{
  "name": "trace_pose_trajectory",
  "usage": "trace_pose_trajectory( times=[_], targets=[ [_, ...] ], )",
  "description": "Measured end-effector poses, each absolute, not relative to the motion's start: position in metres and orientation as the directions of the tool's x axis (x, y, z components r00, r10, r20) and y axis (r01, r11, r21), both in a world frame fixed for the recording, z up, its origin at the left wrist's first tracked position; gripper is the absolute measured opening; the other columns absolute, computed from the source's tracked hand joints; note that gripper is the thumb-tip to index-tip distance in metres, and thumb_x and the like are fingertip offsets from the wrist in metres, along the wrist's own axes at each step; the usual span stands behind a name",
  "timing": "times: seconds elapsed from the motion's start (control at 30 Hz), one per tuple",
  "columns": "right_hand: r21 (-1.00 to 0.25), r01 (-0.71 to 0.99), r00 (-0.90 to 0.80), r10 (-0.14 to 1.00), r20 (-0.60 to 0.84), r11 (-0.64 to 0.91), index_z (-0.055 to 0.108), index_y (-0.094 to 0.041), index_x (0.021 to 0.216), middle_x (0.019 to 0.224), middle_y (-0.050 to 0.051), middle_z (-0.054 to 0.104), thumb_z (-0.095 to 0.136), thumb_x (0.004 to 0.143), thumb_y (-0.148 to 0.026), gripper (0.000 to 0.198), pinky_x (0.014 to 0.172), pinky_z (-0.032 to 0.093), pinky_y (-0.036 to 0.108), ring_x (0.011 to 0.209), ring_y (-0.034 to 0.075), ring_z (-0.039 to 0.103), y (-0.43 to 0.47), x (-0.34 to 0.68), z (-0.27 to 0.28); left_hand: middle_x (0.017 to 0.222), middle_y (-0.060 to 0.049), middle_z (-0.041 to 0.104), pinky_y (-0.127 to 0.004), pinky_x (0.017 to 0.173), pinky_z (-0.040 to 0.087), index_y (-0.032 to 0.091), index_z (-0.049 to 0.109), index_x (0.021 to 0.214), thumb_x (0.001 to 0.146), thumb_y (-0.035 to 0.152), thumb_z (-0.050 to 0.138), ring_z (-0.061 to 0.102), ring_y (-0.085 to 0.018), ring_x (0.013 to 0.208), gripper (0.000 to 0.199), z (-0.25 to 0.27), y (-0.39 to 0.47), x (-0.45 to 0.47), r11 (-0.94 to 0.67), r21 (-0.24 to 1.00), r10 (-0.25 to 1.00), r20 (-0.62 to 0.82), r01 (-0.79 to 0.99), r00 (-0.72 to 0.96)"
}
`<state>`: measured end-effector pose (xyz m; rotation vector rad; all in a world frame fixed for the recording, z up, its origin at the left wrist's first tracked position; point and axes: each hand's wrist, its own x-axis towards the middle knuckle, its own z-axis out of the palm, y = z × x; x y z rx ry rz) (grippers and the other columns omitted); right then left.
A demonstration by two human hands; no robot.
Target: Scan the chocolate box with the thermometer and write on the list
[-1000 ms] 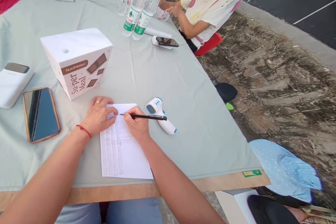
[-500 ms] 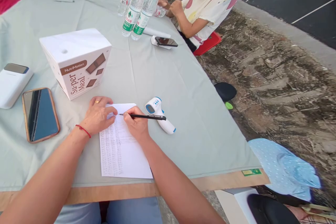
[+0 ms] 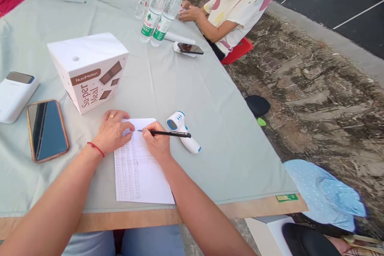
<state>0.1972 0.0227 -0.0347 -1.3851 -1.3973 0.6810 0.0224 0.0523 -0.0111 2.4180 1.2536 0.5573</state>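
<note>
Pen [image 3: 168, 133] lies horiz., tip left.

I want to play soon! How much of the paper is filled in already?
Done: small writing fills the left columns of the paper. In hand: the right hand holds the pen with its tip near the top of the sheet, and the left hand pins the top corner. Left: the right part of the sheet looks mostly blank.

An outdoor sign-in stand by a road: a cloth-covered desk [image 3: 180, 88] on rough stone paving [image 3: 315, 88], with water bottles [image 3: 156, 8] and a forehead thermometer [image 3: 181, 130].
</note>
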Motion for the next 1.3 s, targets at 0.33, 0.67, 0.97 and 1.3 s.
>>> trace_pose_trajectory(
  times=[0.33,0.67,0.97,1.3],
  targets=[
    [-0.903,0.376,0.151,0.947,0.283,0.209,0.047,-0.021,0.062,0.057,-0.004,0.044,0.052,0.073,-0.032,0.016,0.050,0.037,0.024,0.052,0.012,0.040,0.0237,0.1964,-0.0337,0.116,-0.005,0.056,-0.050,0.109,0.027,0.025,0.073,0.087,0.083,0.024,0.055,0.046,-0.023,0.112,0.019,-0.0107,0.0522,0.0224,-0.538,0.484,0.832,0.173,0.690,0.527],
    [-0.904,0.384,0.164,0.950,0.266,0.187,0.047,-0.021,0.061,0.057,-0.003,0.045,0.051,0.072,-0.033,0.017,0.051,0.037,0.024,0.053,0.012,0.041,0.0231,0.1965,-0.0318,0.116,-0.005,0.056,-0.050,0.109,0.027,0.025,0.074,0.087,0.083,0.024,0.056,0.047,-0.023,0.112,0.018,-0.0117,0.0531,0.0223,-0.536,0.481,0.834,0.173,0.694,0.524],
    [-0.902,0.391,0.179,0.946,0.269,0.183,0.046,-0.020,0.061,0.057,-0.004,0.044,0.051,0.071,-0.033,0.016,0.050,0.035,0.023,0.052,0.012,0.039,0.0235,0.1956,-0.0312,0.115,-0.006,0.056,-0.049,0.109,0.027,0.025,0.074,0.087,0.083,0.023,0.057,0.047,-0.024,0.112,0.018,-0.0129,0.0532,0.0226,-0.533,0.493,0.835,0.175,0.688,0.522],
    [-0.895,0.405,0.163,0.948,0.272,0.187,0.046,-0.021,0.061,0.057,-0.003,0.045,0.050,0.072,-0.033,0.017,0.051,0.036,0.024,0.053,0.012,0.040,0.0239,0.1958,-0.0306,0.114,-0.006,0.057,-0.050,0.108,0.027,0.025,0.074,0.086,0.082,0.023,0.057,0.047,-0.024,0.112,0.017,-0.0145,0.0533,0.0226,-0.539,0.498,0.832,0.190,0.679,0.521]
  ],
)
